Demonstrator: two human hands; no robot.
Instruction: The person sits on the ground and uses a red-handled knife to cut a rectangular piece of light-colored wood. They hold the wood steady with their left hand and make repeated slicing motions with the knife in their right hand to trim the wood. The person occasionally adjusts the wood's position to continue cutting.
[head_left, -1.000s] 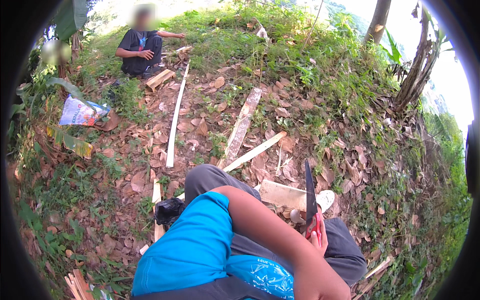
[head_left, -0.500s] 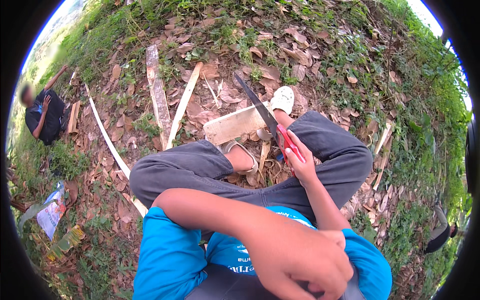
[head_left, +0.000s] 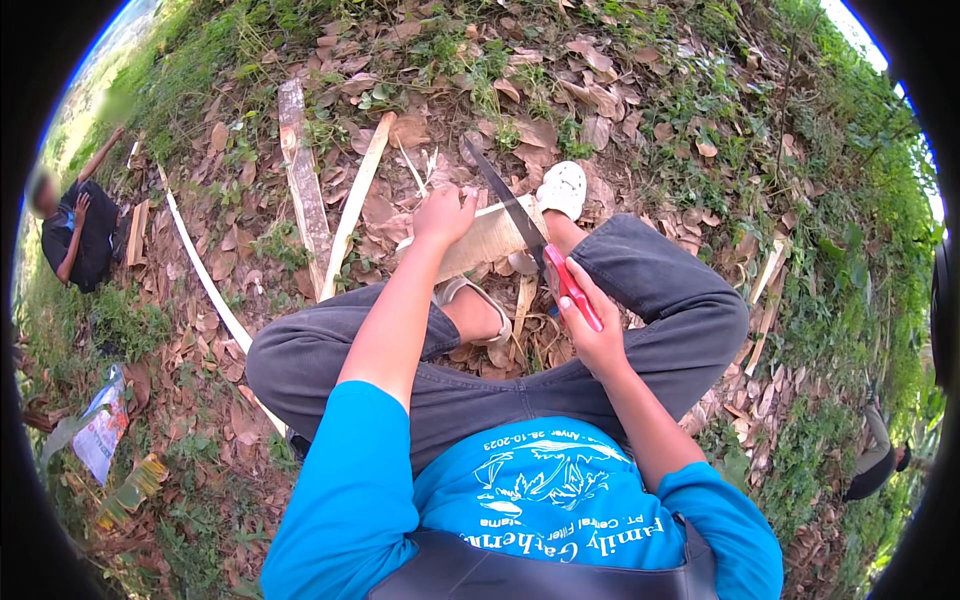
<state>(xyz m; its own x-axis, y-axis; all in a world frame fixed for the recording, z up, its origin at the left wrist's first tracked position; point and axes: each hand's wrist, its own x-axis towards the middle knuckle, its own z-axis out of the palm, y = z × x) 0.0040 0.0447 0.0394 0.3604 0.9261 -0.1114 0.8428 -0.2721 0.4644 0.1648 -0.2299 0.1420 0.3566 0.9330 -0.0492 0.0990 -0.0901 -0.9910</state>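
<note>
I sit cross-legged on leaf-strewn ground in grey trousers and a blue shirt. My right hand (head_left: 590,325) grips the red handle of a long dark-bladed knife (head_left: 510,208), whose blade angles up and left across a pale wooden slab (head_left: 480,245). My left hand (head_left: 442,215) rests on the slab's upper left edge, fingers curled over it. The slab lies over my feet, next to a white shoe (head_left: 562,188) and a sandal (head_left: 478,300).
Long split wooden strips (head_left: 352,205) and a plank (head_left: 303,185) lie on dry leaves to the upper left. Another person (head_left: 80,235) in dark clothes sits at the far left. A printed bag (head_left: 100,435) lies lower left. Grass rings the patch.
My left arm has swung from in front of my chest out to the slab and taken hold of its edge. The knife stays in my right hand over the slab.
</note>
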